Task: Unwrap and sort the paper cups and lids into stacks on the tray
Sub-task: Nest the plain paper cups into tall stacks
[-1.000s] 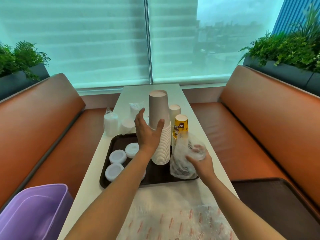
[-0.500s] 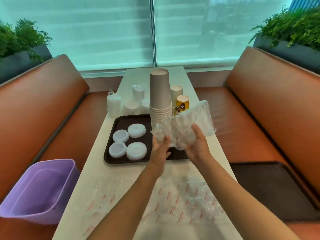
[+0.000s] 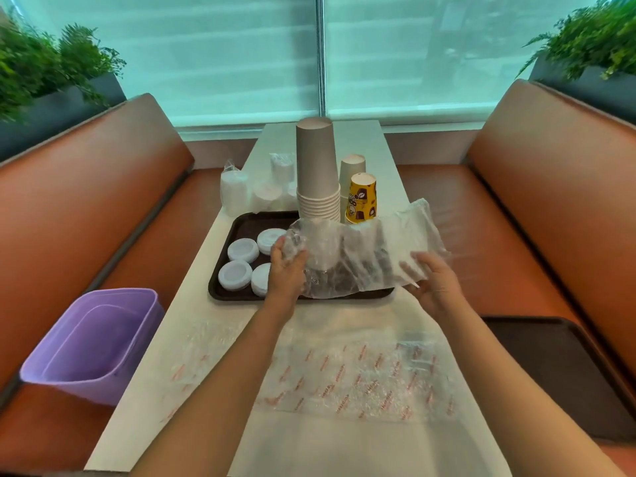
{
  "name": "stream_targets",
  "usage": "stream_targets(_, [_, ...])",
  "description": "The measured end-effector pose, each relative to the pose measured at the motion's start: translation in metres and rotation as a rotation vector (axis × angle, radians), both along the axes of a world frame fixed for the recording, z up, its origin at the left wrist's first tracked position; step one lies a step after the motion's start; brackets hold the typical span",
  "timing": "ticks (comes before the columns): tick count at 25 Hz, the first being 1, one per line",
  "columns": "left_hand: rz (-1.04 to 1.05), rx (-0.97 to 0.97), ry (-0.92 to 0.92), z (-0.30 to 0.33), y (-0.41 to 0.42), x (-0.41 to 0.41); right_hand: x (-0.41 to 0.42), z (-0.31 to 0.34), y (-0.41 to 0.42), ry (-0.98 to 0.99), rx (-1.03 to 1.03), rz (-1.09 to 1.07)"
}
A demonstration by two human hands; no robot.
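A dark brown tray (image 3: pixel 223 290) lies on the white table. On it stand a tall stack of grey-brown paper cups (image 3: pixel 316 170), a yellow printed cup stack (image 3: pixel 362 197) and a white cup stack (image 3: pixel 351 170) behind it. Several white lids (image 3: pixel 242 250) lie on the tray's left half. Both hands hold an empty clear plastic wrapper (image 3: pixel 364 256) stretched above the tray's front. My left hand (image 3: pixel 287 270) grips its crumpled left end. My right hand (image 3: pixel 433 284) holds its right edge.
Wrapped packs of white lids (image 3: pixel 234 191) stand behind the tray on the left. Flattened printed plastic wrappers (image 3: pixel 344 376) cover the near table. A purple bin (image 3: pixel 93 342) sits on the left bench, a second dark tray (image 3: pixel 564 373) on the right bench.
My left hand left the grey cup stack and took the wrapper's left end. The wrapper was lifted off the tray and has been pulled wider between both hands.
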State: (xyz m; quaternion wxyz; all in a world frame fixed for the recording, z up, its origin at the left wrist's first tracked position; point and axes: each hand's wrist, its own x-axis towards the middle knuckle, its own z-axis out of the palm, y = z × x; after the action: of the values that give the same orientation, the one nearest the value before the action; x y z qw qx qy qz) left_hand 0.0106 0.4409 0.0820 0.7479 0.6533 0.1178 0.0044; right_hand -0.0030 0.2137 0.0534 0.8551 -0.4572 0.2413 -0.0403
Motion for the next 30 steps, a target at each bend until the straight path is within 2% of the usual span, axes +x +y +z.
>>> stream_targets(3, [0.222, 0.004, 0.026, -0.005, 0.035, 0.01, -0.004, -0.009, -0.025, 0.027, 0.205, -0.18])
stream_targets(4, [0.294, 0.033, 0.039, -0.007, 0.05, 0.012, -0.008, -0.012, -0.035, 0.032, 0.163, -0.219])
stream_targets(6, [0.36, 0.11, 0.038, -0.007, 0.076, 0.01, -0.019, -0.017, -0.045, 0.081, -0.081, -0.217])
stream_targets(7, [0.358, 0.141, 0.036, -0.007, 0.086, 0.008, -0.024, -0.019, -0.044, 0.11, -0.227, -0.193])
stream_targets(8, [0.346, 0.168, 0.044, -0.007, 0.096, 0.007, -0.028, -0.02, -0.04, 0.148, -0.27, -0.166])
stream_targets(10, [0.309, 0.243, 0.042, -0.007, 0.111, 0.007, -0.035, -0.026, -0.031, 0.2, -0.243, -0.077])
stream_targets(12, [0.264, 0.433, -0.005, -0.007, 0.123, 0.005, -0.039, -0.021, -0.015, 0.255, -0.234, 0.077])
stream_targets(14, [0.244, 0.617, -0.009, -0.007, 0.136, -0.002, -0.047, -0.018, 0.001, 0.307, -0.369, 0.149])
stream_targets(15, [0.229, 0.69, 0.004, -0.007, 0.145, -0.007, -0.051, -0.018, 0.009, 0.314, -0.414, 0.136])
stream_targets(17, [0.185, 0.854, 0.037, -0.006, 0.164, -0.014, -0.057, -0.02, 0.019, 0.318, -0.446, -0.05])
stream_targets(19, [0.15, 0.931, 0.069, -0.01, 0.184, -0.016, -0.061, -0.018, 0.022, 0.346, -0.426, -0.229])
stream_targets(23, [0.146, 0.787, 0.084, -0.022, 0.213, -0.017, -0.071, -0.017, 0.039, 0.324, -0.42, -0.235])
stream_targets(27, [0.084, 0.384, 0.074, -0.036, 0.222, -0.027, -0.089, -0.026, 0.048, 0.434, -0.487, -0.149])
stream_targets(28, [0.106, 0.37, 0.087, -0.041, 0.224, -0.031, -0.093, -0.031, 0.048, 0.456, -0.499, -0.129])
stream_targets(30, [0.166, 0.473, 0.052, -0.046, 0.228, -0.04, -0.101, -0.041, 0.045, 0.445, -0.52, -0.129])
